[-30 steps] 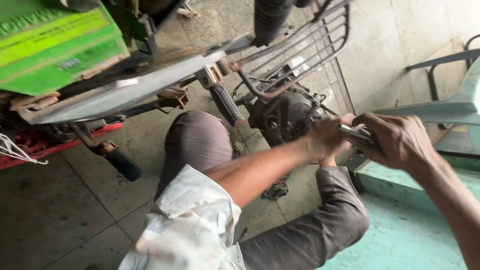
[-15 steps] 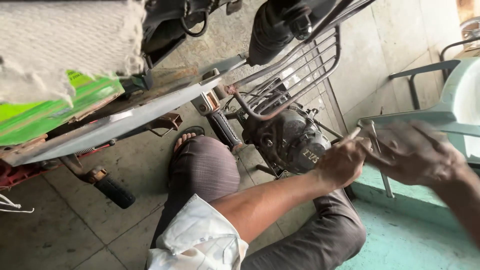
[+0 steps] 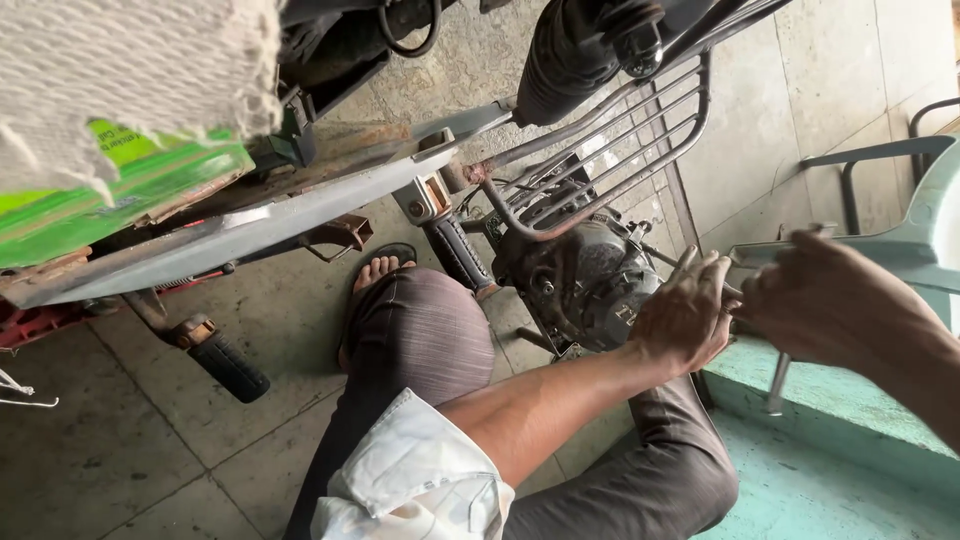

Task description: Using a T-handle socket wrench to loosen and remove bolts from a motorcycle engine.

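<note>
Both hands meet beside the dark, greasy motorcycle engine (image 3: 580, 285): left hand (image 3: 685, 320) half-curled, right hand (image 3: 830, 300) loosely closed, contents unclear; engine remains mounted, work unfinished.

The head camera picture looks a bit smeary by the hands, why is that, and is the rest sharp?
In the head view, the right hand is smeared by motion blur, and the left hand is only slightly soft. The dark metal engine block and the black ribbed rubber footpeg look crisp. Light is soft daylight, with faint shadows on the grey tiled floor and no strong glare.
</note>
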